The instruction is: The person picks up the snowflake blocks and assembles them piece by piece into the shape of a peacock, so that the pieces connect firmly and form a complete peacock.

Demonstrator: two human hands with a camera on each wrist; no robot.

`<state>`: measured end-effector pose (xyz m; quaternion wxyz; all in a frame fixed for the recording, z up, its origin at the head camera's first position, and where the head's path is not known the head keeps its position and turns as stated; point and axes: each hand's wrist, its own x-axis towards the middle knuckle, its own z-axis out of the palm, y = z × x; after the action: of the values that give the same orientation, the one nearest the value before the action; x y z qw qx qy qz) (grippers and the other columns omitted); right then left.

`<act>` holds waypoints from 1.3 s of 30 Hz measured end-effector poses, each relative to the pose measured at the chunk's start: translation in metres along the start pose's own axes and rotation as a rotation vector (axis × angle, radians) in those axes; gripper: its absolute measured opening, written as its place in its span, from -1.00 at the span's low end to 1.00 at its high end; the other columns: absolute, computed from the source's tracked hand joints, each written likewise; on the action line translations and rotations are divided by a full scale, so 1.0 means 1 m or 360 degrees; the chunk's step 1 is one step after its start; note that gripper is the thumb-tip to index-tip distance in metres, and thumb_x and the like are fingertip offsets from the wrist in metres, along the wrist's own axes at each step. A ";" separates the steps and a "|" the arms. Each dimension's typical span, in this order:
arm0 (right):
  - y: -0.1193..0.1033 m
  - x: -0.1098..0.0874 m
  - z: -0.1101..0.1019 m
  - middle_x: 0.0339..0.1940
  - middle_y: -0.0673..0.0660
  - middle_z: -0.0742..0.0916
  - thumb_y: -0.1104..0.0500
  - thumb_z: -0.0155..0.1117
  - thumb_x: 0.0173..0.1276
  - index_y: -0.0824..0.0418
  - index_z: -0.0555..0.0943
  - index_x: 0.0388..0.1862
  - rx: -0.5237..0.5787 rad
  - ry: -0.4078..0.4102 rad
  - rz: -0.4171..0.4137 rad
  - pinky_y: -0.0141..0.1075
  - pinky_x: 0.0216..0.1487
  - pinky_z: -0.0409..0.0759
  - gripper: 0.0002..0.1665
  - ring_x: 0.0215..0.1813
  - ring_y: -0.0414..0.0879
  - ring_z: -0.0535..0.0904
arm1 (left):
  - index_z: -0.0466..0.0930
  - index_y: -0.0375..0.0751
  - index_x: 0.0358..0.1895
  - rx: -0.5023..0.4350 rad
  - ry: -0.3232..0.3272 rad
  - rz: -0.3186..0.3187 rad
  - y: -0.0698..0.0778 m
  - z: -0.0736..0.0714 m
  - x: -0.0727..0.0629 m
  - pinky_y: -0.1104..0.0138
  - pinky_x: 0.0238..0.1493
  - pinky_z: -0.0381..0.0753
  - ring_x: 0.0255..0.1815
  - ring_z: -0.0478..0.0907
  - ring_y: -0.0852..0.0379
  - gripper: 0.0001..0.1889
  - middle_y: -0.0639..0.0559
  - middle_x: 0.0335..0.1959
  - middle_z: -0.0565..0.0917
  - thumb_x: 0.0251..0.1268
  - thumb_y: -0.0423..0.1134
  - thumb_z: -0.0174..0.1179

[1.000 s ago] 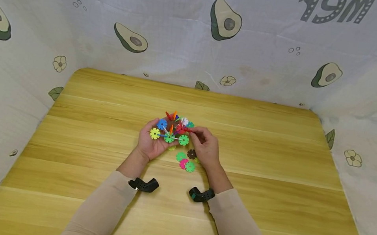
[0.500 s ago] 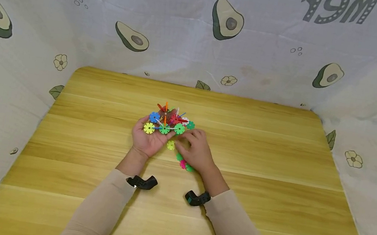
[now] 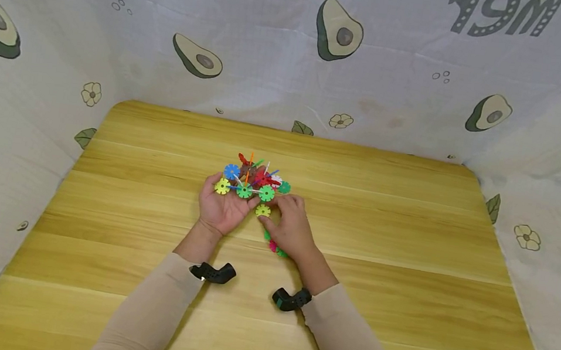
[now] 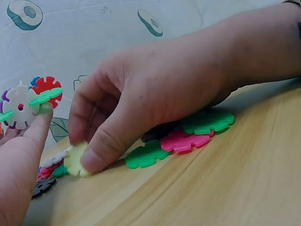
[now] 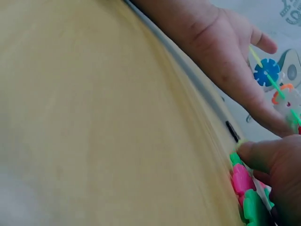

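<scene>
Interlocked snowflake discs in several colours form a toy build (image 3: 244, 191), slotted together at angles. My left hand (image 3: 223, 209) holds it palm up, cupped beneath. In the left wrist view a fingertip lies under one of the build's green discs (image 4: 45, 96). Just to the right and lower, my right hand (image 3: 292, 227) pinches a loose yellow snowflake disc (image 4: 75, 160) between thumb and fingers, close over the wooden table. The curled hand covers part of that disc in the left wrist view.
Beneath and behind the right hand lie loose discs: a pink one (image 4: 186, 141), green ones (image 4: 146, 154) and a dark one. Another small group with a teal disc (image 3: 284, 187) lies beyond the hands. A printed cloth (image 3: 272, 79) hangs behind the wooden table (image 3: 412, 228).
My right hand has left the build's red part, come down to the table and pinched the yellow disc, lifting it slightly. The left hand has shifted a little left with the build.
</scene>
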<state>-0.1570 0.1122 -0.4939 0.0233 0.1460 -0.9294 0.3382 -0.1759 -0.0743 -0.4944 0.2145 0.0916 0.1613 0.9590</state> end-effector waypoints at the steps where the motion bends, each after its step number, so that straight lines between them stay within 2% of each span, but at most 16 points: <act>1: 0.000 0.000 -0.001 -0.02 0.17 0.73 0.12 0.47 0.34 0.23 0.66 -0.02 0.0061 0.0033 0.0025 0.04 0.35 0.50 -0.69 0.26 0.14 0.45 | -0.12 -0.05 0.67 0.0021 0.0006 0.0004 0.000 0.000 0.000 0.23 0.61 0.25 0.60 0.20 0.05 -0.28 -0.03 0.57 0.32 0.53 0.13 -0.64; 3: 0.001 0.000 -0.001 -0.06 0.19 0.73 0.19 0.43 0.37 0.25 0.65 -0.02 0.0158 0.0120 0.0065 0.02 0.26 0.57 -0.74 0.18 0.12 0.52 | -0.16 -0.12 0.66 0.0066 0.0004 0.0009 0.000 0.000 0.000 0.24 0.53 0.38 0.54 0.30 0.04 -0.32 -0.03 0.53 0.36 0.55 0.00 -0.66; 6: 0.003 0.001 -0.002 -0.09 0.23 0.72 0.27 0.36 0.40 0.29 0.65 -0.03 0.0310 0.0275 0.0088 -0.01 0.17 0.63 -0.79 0.05 0.11 0.60 | -0.14 -0.16 0.65 0.0126 0.0010 0.0005 -0.001 -0.001 0.001 0.25 0.45 0.50 0.46 0.41 0.04 -0.38 -0.02 0.47 0.42 0.63 -0.07 -0.61; 10: 0.006 0.002 -0.002 -0.09 0.27 0.71 0.31 0.32 0.42 0.33 0.63 -0.01 0.0508 0.0455 0.0113 -0.08 0.07 0.69 -0.80 -0.05 0.11 0.65 | 0.06 -0.12 0.58 0.0225 0.0040 0.0007 -0.001 -0.001 0.003 0.27 0.36 0.59 0.34 0.56 0.06 -0.43 0.00 0.37 0.56 0.72 0.05 -0.50; 14: 0.008 0.003 -0.001 -0.13 0.28 0.68 0.33 0.30 0.43 0.34 0.63 0.00 0.0665 0.0579 0.0152 -0.30 -0.05 0.67 -0.79 -0.14 0.06 0.64 | 0.34 -0.03 0.41 0.0308 0.0094 -0.0004 -0.002 0.000 0.005 0.27 0.26 0.67 0.21 0.67 0.14 -0.35 0.06 0.20 0.71 0.63 0.27 -0.50; 17: 0.009 0.003 0.000 -0.16 0.30 0.66 0.35 0.29 0.42 0.36 0.62 0.01 0.0771 0.0646 0.0162 -0.47 -0.13 0.59 -0.79 -0.19 -0.03 0.61 | 0.44 0.01 0.33 0.0308 0.0123 -0.0035 -0.003 0.000 0.006 0.20 0.24 0.70 0.16 0.71 0.17 -0.30 0.06 0.12 0.77 0.56 0.35 -0.51; 19: 0.009 0.004 0.000 -0.18 0.31 0.65 0.37 0.29 0.43 0.38 0.62 0.02 0.0856 0.0676 0.0159 -0.52 -0.18 0.55 -0.78 -0.22 -0.09 0.57 | 0.43 0.03 0.34 0.0298 0.0137 -0.0062 -0.003 0.000 0.007 0.16 0.22 0.72 0.16 0.71 0.16 -0.29 0.07 0.12 0.77 0.55 0.36 -0.52; 22: 0.008 0.004 0.000 -0.20 0.34 0.64 0.38 0.29 0.42 0.40 0.60 0.04 0.0970 0.0704 0.0170 -0.54 -0.24 0.52 -0.76 -0.26 -0.15 0.54 | 0.29 0.01 0.47 0.0316 0.0184 -0.0098 -0.003 0.001 0.007 0.15 0.16 0.75 0.16 0.71 0.15 -0.26 0.08 0.17 0.74 0.54 0.37 -0.54; 25: 0.010 0.004 0.000 -0.24 0.33 0.63 0.40 0.28 0.42 0.41 0.59 0.03 0.1023 0.0731 0.0157 -0.55 -0.29 0.52 -0.76 -0.30 -0.21 0.53 | 0.04 -0.09 0.62 0.0440 0.0251 -0.0129 -0.002 0.004 0.007 0.18 0.13 0.75 0.22 0.68 0.11 -0.15 -0.14 0.45 0.51 0.52 0.41 -0.59; 26: 0.010 0.004 0.000 -0.25 0.34 0.64 0.40 0.28 0.42 0.41 0.59 0.03 0.1038 0.0739 0.0154 -0.55 -0.28 0.52 -0.77 -0.30 -0.23 0.53 | -0.02 -0.15 0.64 0.0465 0.0258 -0.0143 -0.002 0.005 0.007 0.17 0.15 0.74 0.23 0.68 0.09 -0.11 -0.18 0.43 0.52 0.52 0.42 -0.60; 29: 0.011 0.004 0.000 -0.26 0.28 0.65 0.40 0.26 0.43 0.42 0.58 0.01 0.1090 0.0757 0.0121 -0.56 -0.26 0.57 -0.79 -0.29 -0.26 0.56 | -0.11 -0.33 0.63 0.0486 0.0213 -0.0177 -0.002 0.006 0.007 0.13 0.19 0.72 0.21 0.69 0.01 -0.04 -0.29 0.35 0.57 0.52 0.43 -0.60; 32: 0.010 0.004 -0.001 -0.22 0.15 0.67 0.39 0.26 0.43 0.44 0.57 0.02 0.1171 0.0771 0.0121 -0.55 -0.20 0.62 -0.78 -0.25 -0.27 0.60 | 0.10 -0.38 0.52 0.0425 0.0122 -0.0223 -0.002 0.005 0.006 0.15 0.05 0.78 0.07 0.76 -0.06 -0.09 -0.13 -0.01 0.79 0.56 0.40 -0.53; 34: 0.010 0.004 -0.003 -0.22 0.03 0.67 0.41 0.27 0.43 0.47 0.57 0.02 0.1233 0.0793 0.0120 -0.53 -0.18 0.65 -0.77 -0.25 -0.26 0.63 | 0.27 -0.33 0.42 0.0392 0.0054 -0.0279 -0.002 0.004 0.006 0.13 0.01 0.79 0.04 0.76 -0.11 -0.15 -0.17 -0.02 0.79 0.57 0.38 -0.50; 37: 0.011 0.006 -0.005 -0.22 -0.07 0.69 0.42 0.28 0.42 0.53 0.56 0.04 0.1362 0.0813 0.0124 -0.51 -0.17 0.69 -0.73 -0.26 -0.25 0.67 | 0.43 -0.30 0.30 0.0391 -0.0092 -0.0389 -0.003 0.003 0.006 0.07 0.06 0.77 0.07 0.74 -0.13 -0.18 -0.23 0.01 0.77 0.60 0.35 -0.50; 38: 0.012 0.006 -0.006 -0.24 -0.10 0.70 0.41 0.29 0.42 0.54 0.56 0.05 0.1383 0.0816 0.0134 -0.51 -0.24 0.68 -0.73 -0.27 -0.26 0.69 | 0.46 -0.32 0.30 0.0403 -0.0147 -0.0431 -0.004 0.002 0.006 -0.01 0.15 0.73 0.10 0.73 -0.13 -0.17 -0.25 0.03 0.76 0.61 0.34 -0.51; 39: 0.013 0.006 -0.007 -0.25 -0.12 0.71 0.40 0.29 0.43 0.53 0.57 0.05 0.1408 0.0813 0.0152 -0.52 -0.30 0.65 -0.72 -0.29 -0.27 0.70 | 0.48 -0.32 0.29 0.0426 -0.0190 -0.0472 -0.005 0.002 0.006 0.00 0.15 0.73 0.11 0.72 -0.11 -0.18 -0.23 0.05 0.76 0.62 0.32 -0.51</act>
<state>-0.1671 0.1241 -0.4955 0.1702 0.0119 -0.6677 0.7246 -0.1791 -0.0674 -0.4939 0.3484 0.1512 0.2858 0.8798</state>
